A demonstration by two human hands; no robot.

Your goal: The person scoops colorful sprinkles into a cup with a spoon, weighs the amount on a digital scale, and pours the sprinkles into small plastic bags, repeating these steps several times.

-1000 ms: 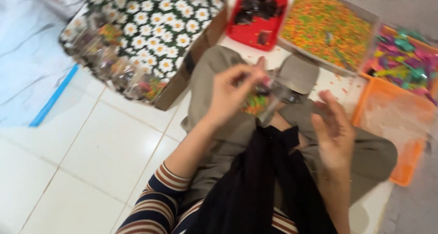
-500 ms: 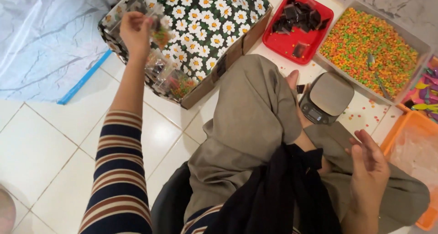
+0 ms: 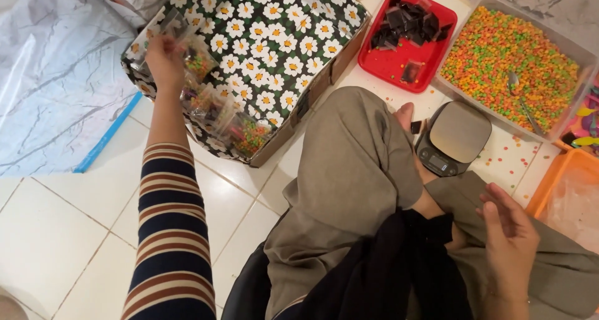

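Note:
My left hand [image 3: 163, 59] reaches far out over the daisy-patterned cardboard box [image 3: 282, 26] and holds a small clear packet of coloured candy [image 3: 198, 59] at the box's near corner. Several filled packets [image 3: 240, 132] lie along that edge of the box. My right hand [image 3: 508, 239] rests open and empty over my lap, fingers apart, near a small digital scale [image 3: 454, 137] on the floor beside my bare foot [image 3: 405, 115].
A red tray [image 3: 394, 63] holds dark packets. A clear bin of orange-green-yellow candy [image 3: 511, 61] with a spoon [image 3: 521, 95] sits at the back right. An orange bin [image 3: 561, 176] is at the right edge. Plastic sheeting [image 3: 56, 76] covers the floor at left.
My left hand carried a filled packet from my lap out to the patterned box. The view swung left with it. My right hand dropped to my lap.

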